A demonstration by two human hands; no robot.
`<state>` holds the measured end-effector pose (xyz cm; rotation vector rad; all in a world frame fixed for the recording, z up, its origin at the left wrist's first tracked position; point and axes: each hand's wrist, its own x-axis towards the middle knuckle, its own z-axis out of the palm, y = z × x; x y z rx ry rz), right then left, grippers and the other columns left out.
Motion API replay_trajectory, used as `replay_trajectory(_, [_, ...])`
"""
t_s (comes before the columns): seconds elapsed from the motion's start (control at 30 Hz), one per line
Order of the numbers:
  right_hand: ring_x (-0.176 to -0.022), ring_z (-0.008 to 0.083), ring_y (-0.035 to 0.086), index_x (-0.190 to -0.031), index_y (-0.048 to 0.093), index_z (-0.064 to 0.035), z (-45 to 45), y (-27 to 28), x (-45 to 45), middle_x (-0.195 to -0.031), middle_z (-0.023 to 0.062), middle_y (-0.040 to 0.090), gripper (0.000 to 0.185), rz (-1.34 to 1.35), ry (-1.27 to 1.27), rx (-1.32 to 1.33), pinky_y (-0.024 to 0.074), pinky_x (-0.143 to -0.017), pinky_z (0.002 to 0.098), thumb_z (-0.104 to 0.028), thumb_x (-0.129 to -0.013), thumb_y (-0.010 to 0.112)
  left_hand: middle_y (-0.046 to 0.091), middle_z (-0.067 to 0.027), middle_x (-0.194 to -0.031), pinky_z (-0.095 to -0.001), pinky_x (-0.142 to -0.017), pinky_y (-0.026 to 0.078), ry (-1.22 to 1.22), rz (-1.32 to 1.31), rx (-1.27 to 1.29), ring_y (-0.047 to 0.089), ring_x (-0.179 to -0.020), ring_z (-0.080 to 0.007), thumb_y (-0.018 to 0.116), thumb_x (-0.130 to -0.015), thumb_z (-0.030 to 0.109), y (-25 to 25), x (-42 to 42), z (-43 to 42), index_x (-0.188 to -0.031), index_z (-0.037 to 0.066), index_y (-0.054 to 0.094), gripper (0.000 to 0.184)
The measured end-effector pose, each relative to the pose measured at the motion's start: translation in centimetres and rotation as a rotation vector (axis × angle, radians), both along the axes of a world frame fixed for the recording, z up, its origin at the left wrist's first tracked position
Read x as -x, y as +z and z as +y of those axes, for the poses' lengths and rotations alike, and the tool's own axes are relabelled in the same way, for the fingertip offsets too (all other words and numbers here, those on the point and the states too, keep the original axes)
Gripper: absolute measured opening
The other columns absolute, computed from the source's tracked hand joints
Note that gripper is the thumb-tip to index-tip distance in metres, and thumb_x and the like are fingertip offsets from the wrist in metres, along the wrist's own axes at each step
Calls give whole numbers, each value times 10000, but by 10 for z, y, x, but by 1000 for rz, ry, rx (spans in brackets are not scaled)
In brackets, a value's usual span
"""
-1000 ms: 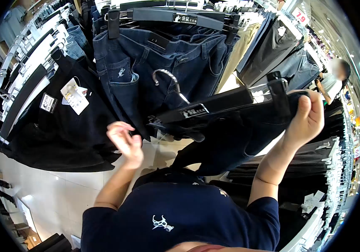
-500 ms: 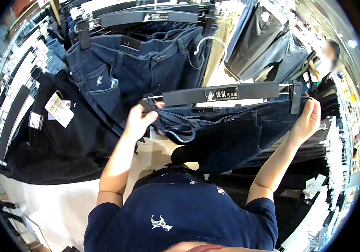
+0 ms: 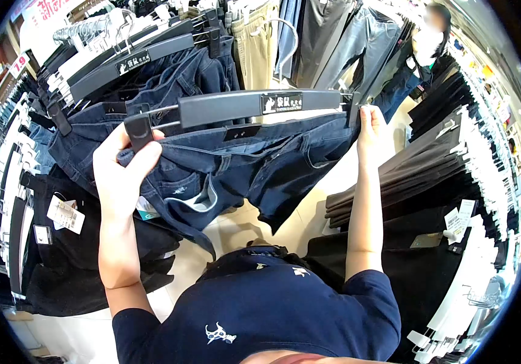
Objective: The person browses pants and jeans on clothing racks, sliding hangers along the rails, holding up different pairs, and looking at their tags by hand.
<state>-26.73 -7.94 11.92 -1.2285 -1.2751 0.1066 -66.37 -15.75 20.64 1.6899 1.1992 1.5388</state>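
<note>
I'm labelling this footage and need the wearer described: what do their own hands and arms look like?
Both the left hand and right hand are bare, with no gloves, watch or bracelet showing. The forearms are uncovered; short navy sleeves belong to a navy shirt with small pale prints.

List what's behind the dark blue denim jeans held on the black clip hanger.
Another dark blue denim pair, racked at upper left, and pale tiled floor lower down. The held jeans hide much of that pair's lower part.
</note>
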Motion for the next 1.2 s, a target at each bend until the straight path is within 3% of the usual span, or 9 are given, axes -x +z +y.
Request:
replay_trajectory(0.07, [-667, 26, 445, -876, 601, -85, -10, 17, 17, -728, -40, 539, 174, 45, -90, 207, 358, -634, 172, -235, -929, 533, 603, -5, -784, -183, -636, 402, -12, -45, 4, 509, -688, -53, 653, -758, 46, 4, -1, 3, -882, -13, 648, 137])
replay_trajectory(0.17, [-771, 60, 552, -1010, 602, -88, 6, 8, 26, -864, -21, 627, 162, -49, -44, -128, 421, -739, 195, -207, -912, 552, 612, -11, -827, -196, -697, 411, 1, -105, 12, 524, -740, -65, 646, -781, 56, 5, -3, 7, -896, -11, 649, 133])
replay_trajectory(0.2, [-929, 175, 579, -1007, 582, -33, -8, 26, 47, -1013, 82, 619, 162, -87, -169, -60, 430, -855, 280, -137, -883, 581, 617, -9, -844, -211, -737, 416, -8, -135, 15, 530, -764, -73, 649, -785, 61, 4, -4, 7, -904, -12, 647, 140])
replay_trajectory(0.4, [-1035, 328, 559, -1006, 570, -19, -36, 82, 141, -1091, 151, 596, 316, -615, 511, -534, 430, -902, 422, -84, -731, 713, 528, -18, -716, -231, -650, 392, 27, 93, -105, 488, -696, -88, 691, -760, 85, -11, -6, 2, -818, -24, 626, 140])
replay_trajectory(0.53, [-1090, 309, 514, -1150, 509, -5, -14, 78, 155, -1185, 167, 526, 430, -202, 237, -724, 413, -916, 385, -110, -772, 684, 478, -28, -687, -230, -623, 371, 115, 99, -177, 455, -661, -99, 699, -763, 107, -17, 9, -6, -816, -34, 614, 173])
replay_trajectory(0.63, [-1094, 282, 517, -1170, 516, 4, 11, 58, 135, -1131, 152, 568, 480, -325, 358, -85, 411, -912, 363, -213, -779, 690, 477, -23, -704, -229, -622, 364, 180, 82, -243, 455, -671, -93, 690, -780, 112, -11, 27, -11, -811, -33, 602, 172])
replay_trajectory(0.73, [-958, 333, 549, -1080, 574, -15, 38, 49, 144, -1017, 160, 597, 455, -567, 428, 34, 414, -871, 388, -246, -720, 731, 496, -2, -741, -206, -641, 359, 216, -50, -246, 457, -693, -73, 663, -820, 138, 3, 36, -11, -839, -32, 610, 179])
replay_trajectory(0.97, [-816, 281, 567, -941, 599, -45, 88, 85, 187, -831, 89, 605, 417, -707, 341, -305, 400, -796, 374, -350, -683, 717, 621, 6, -815, -181, -718, 412, 268, -303, -104, 530, -743, -42, 658, -842, 220, 20, 78, 7, -909, -20, 644, 249])
replay_trajectory(1.2, [-832, 271, 576, -1032, 592, -51, 132, 123, 220, -824, 99, 617, 496, -808, 374, -423, 397, -809, 374, -426, -717, 672, 626, -30, -820, -214, -717, 424, 616, -28, -272, 540, -739, -77, 664, -838, 250, 14, 106, 38, -975, -19, 610, 307])
